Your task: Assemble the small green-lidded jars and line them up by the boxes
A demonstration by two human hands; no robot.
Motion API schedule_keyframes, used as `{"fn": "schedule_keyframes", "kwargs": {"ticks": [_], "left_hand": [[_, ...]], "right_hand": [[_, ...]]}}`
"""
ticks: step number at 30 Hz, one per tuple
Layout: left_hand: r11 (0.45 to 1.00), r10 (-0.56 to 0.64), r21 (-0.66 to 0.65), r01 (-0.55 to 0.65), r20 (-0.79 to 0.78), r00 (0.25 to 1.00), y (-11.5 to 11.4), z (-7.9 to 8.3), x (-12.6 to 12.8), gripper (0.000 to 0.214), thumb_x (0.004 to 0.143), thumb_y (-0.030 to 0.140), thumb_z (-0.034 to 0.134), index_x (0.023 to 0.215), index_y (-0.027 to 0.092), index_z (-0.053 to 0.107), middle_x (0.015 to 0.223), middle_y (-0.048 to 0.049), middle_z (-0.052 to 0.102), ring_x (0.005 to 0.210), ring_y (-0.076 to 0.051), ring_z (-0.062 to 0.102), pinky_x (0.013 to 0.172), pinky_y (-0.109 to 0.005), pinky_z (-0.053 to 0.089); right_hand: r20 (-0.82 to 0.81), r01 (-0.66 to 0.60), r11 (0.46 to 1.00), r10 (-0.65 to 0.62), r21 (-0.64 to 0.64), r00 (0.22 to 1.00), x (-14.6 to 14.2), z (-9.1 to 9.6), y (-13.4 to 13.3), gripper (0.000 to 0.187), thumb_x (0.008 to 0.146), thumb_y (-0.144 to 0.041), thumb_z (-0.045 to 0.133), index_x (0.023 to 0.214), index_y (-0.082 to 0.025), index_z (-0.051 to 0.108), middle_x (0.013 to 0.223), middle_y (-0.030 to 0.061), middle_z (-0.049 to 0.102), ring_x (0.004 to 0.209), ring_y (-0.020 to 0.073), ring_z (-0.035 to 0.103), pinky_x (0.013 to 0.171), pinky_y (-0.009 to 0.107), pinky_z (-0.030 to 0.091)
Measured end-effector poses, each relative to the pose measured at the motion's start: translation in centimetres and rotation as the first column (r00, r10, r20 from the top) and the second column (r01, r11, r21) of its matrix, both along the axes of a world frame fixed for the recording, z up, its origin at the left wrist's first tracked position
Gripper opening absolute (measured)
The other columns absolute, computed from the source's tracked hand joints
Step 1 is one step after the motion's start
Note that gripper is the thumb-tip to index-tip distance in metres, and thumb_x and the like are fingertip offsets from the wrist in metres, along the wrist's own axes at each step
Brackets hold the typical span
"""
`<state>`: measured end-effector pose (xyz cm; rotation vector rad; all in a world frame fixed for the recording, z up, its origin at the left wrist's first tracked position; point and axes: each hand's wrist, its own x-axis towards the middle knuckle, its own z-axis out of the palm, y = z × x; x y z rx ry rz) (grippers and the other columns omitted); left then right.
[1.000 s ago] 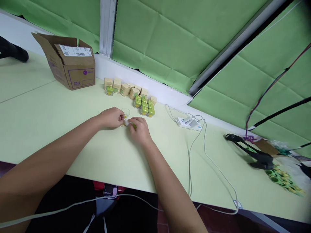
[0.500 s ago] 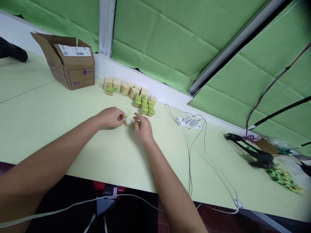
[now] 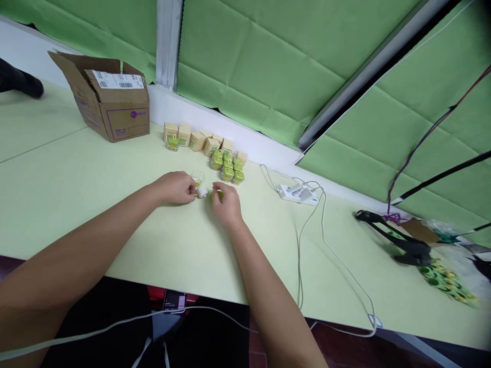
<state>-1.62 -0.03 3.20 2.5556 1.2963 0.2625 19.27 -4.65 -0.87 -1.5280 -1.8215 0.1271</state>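
My left hand (image 3: 179,187) is closed in a pinch over the table, its fingertips against a small white cylinder (image 3: 201,191). A clear jar (image 3: 198,177) with a bit of yellow stands just beyond those fingertips. To the right, my right hand (image 3: 227,203) curls its fingers around a green piece that looks like a jar lid (image 3: 220,195), mostly hidden by the hand. Behind it sit several clear jars with green lids and yellow loops (image 3: 227,171). One more such jar (image 3: 172,143) stands apart, further left.
Small tan boxes (image 3: 197,141) line the wall behind the jars. An open cardboard carton (image 3: 125,120) stands at the back left. A white power strip (image 3: 298,194) with trailing cables lies to the right, and a black stand (image 3: 412,250) beside green-yellow pieces (image 3: 447,281) further right.
My left hand has shifted slightly down, showing more of the clear jar. My right hand has dropped a little, and more of the green piece shows at its fingers.
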Motion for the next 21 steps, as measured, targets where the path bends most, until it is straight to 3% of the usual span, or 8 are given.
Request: {"fn": "schedule_keyframes", "kwargs": {"ticks": [7, 10, 13, 17, 21], "left_hand": [[0.992, -0.027, 0.124, 0.013, 0.109, 0.994, 0.5, 0.0, -0.2, 0.015, 0.08, 0.028, 0.056, 0.067, 0.023, 0.051, 0.068, -0.0032, 0.062, 0.061, -0.02, 0.053, 0.056, -0.033, 0.029], [0.971, -0.1, 0.235, 0.036, 0.267, 0.958, 0.2, -0.2, 0.1, 0.008, 0.085, 0.027, 0.054, 0.08, 0.022, 0.059, 0.082, -0.0027, 0.068, 0.069, -0.019, 0.058, 0.062, -0.031, 0.035], [0.941, -0.194, 0.332, 0.069, 0.359, 0.913, -0.5, -0.7, 0.7, 0.014, 0.092, 0.029, 0.051, 0.091, 0.021, 0.062, 0.089, -0.0026, 0.069, 0.073, -0.017, 0.059, 0.065, -0.03, 0.038], [0.93, -0.231, 0.358, 0.084, 0.392, 0.89, -1.1, -1.1, 1.4, 0.02, 0.098, 0.03, 0.048, 0.092, 0.019, 0.064, 0.089, -0.0029, 0.069, 0.073, -0.016, 0.06, 0.065, -0.03, 0.038], [0.937, -0.218, 0.337, 0.088, 0.372, 0.902, -1.0, -1.3, 1.8, 0.024, 0.1, 0.031, 0.047, 0.096, 0.02, 0.067, 0.092, -0.003, 0.071, 0.076, -0.017, 0.062, 0.066, -0.03, 0.039]], "right_hand": [[-0.045, -0.018, 0.998, 0.021, 0.062, 0.999, 0.0, 0.1, -0.2, 0.029, 0.095, -0.022, 0.05, 0.111, -0.019, 0.074, 0.113, 0.0104, 0.078, 0.108, 0.0269, 0.067, 0.101, 0.043, 0.052], [-0.097, -0.086, 0.986, 0.1, 0.145, 0.99, -0.4, 0.3, -0.4, 0.024, 0.097, -0.032, 0.055, 0.109, -0.021, 0.074, 0.114, 0.0092, 0.078, 0.109, 0.0259, 0.068, 0.101, 0.043, 0.052], [-0.145, -0.127, 0.975, 0.155, 0.184, 0.977, -0.7, 0.6, -0.6, 0.023, 0.097, -0.037, 0.058, 0.109, -0.023, 0.073, 0.11, 0.0084, 0.079, 0.106, 0.0249, 0.068, 0.096, 0.041, 0.054], [-0.223, -0.078, 0.979, 0.12, 0.19, 0.967, -0.9, 0.9, -0.8, 0.02, 0.097, -0.039, 0.058, 0.1, -0.024, 0.071, 0.1, 0.0065, 0.077, 0.099, 0.0235, 0.068, 0.092, 0.04, 0.054], [-0.296, -0.082, 0.99, 0.113, 0.114, 0.948, -0.9, 1.0, -0.9, 0.017, 0.093, -0.04, 0.06, 0.095, -0.024, 0.065, 0.097, 0.0038, 0.073, 0.094, 0.0211, 0.066, 0.081, 0.034, 0.052]]}}
